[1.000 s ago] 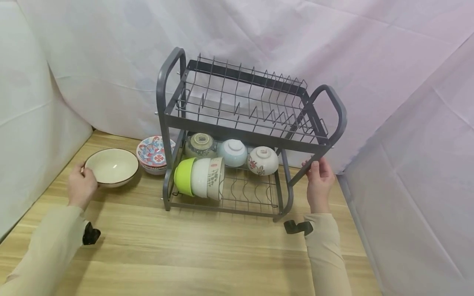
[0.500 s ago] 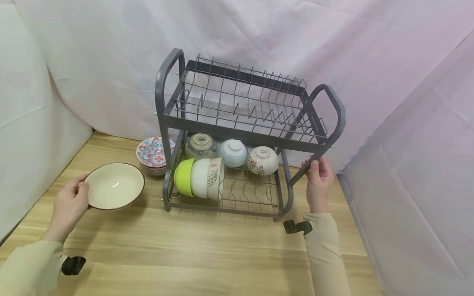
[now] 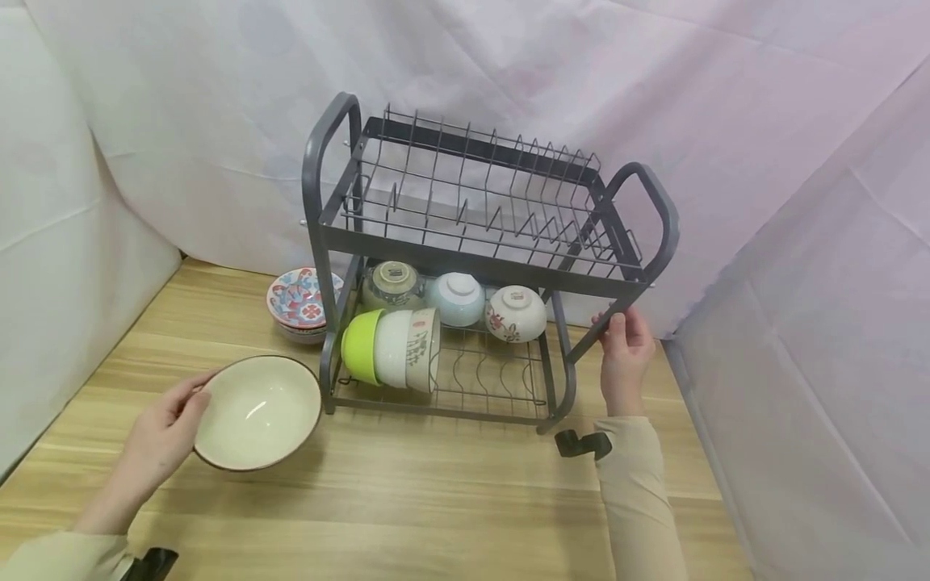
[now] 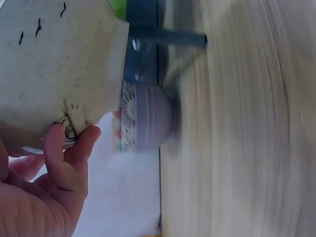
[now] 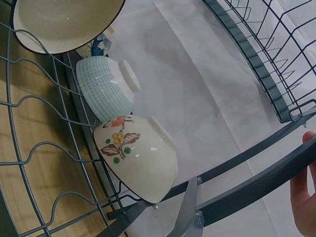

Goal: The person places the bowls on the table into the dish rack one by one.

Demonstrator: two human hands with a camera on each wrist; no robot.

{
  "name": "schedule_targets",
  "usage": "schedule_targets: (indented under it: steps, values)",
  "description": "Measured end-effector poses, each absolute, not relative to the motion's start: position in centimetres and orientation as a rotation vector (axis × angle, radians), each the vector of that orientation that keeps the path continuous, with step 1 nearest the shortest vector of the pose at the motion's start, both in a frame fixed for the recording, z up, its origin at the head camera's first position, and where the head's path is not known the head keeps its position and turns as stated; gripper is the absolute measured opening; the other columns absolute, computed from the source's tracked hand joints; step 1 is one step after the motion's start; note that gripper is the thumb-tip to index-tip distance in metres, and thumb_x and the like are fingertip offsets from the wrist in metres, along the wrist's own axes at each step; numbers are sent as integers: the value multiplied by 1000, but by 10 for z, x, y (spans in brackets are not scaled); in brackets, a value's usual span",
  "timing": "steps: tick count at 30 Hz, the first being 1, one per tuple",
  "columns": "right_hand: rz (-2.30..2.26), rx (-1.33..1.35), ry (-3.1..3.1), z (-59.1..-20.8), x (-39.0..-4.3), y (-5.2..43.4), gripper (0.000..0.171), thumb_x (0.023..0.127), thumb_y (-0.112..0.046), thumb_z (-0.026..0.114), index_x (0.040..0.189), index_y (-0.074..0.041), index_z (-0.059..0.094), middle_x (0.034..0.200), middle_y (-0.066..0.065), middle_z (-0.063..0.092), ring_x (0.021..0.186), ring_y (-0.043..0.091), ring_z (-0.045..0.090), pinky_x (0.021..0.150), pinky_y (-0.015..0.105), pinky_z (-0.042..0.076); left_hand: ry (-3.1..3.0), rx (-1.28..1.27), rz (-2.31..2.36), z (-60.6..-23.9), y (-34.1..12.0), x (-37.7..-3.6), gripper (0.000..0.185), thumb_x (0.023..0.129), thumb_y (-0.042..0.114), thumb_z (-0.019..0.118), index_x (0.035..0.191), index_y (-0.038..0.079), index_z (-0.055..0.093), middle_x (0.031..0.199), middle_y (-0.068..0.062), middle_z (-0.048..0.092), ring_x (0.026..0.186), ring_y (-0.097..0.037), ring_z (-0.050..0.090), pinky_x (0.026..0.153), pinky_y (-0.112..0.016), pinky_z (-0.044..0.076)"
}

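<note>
Two hands at work: left hand [image 3: 161,440] gripping cream bowl [image 3: 257,411] by its rim, lifted just left-front of dish rack [image 3: 479,266]; right hand [image 3: 623,355] curled round rack's right brace; patterned bowls [image 3: 299,303] behind-left.

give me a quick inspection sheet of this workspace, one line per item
surface: wooden table, light grain, bare in front of the rack
job's things: cream bowl with dark rim, held tilted above the table; grey two-tier dish rack
clutter: six bowls on the lower tier, among them a green bowl and a flowered bowl; patterned bowls stacked left of the rack
grippers: left hand grips the cream bowl's rim; right hand holds the rack's right brace
cables: nothing seen
surroundings: white and pale pink cloth backdrop
</note>
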State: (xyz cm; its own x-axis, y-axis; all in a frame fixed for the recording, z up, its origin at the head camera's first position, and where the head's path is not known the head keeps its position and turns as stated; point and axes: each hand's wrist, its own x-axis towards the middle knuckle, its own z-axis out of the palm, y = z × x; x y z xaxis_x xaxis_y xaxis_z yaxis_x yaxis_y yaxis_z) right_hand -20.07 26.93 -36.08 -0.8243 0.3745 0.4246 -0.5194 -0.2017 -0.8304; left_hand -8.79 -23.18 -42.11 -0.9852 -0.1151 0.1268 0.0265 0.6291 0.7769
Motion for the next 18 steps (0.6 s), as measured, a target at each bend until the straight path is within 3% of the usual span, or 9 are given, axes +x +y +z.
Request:
schedule_targets:
  steps: [4, 10, 13, 18]
  values:
    - [2071, 150, -1492, -360, -201, 269, 13, 90, -4, 52, 94, -8, 64, 82, 7, 59, 74, 15, 60, 72, 23, 52, -2650, -30, -1296, -419, -216, -84, 32, 95, 12, 40, 118, -4, 54, 111, -30, 56, 82, 21, 39, 60, -5, 38]
    - [2052, 122, -1510, -361, -200, 268, 12, 90, -6, 53, 94, -9, 64, 81, 6, 59, 74, 15, 61, 73, 23, 52, -2635, -155, -1363, -418, -186, -83, 28, 93, 7, 43, 116, -3, 56, 108, -27, 60, 79, 12, 49, 58, -14, 46]
    - [2045, 117, -1525, -361, -200, 268, 13, 90, -6, 53, 94, -9, 64, 81, 4, 59, 75, 15, 60, 74, 23, 52, -2644, -180, -1360, -419, -173, -82, 27, 93, 7, 45, 115, -1, 58, 106, -22, 62, 84, 11, 49, 63, -14, 45]
    - [2028, 87, -1541, -360, -199, 267, 13, 90, -7, 52, 94, -10, 64, 82, 7, 58, 76, 15, 60, 74, 23, 52, -2690, -195, -1434, -419, -151, -82, 28, 93, 9, 46, 118, 3, 58, 110, -19, 62, 91, -5, 56, 70, -19, 48]
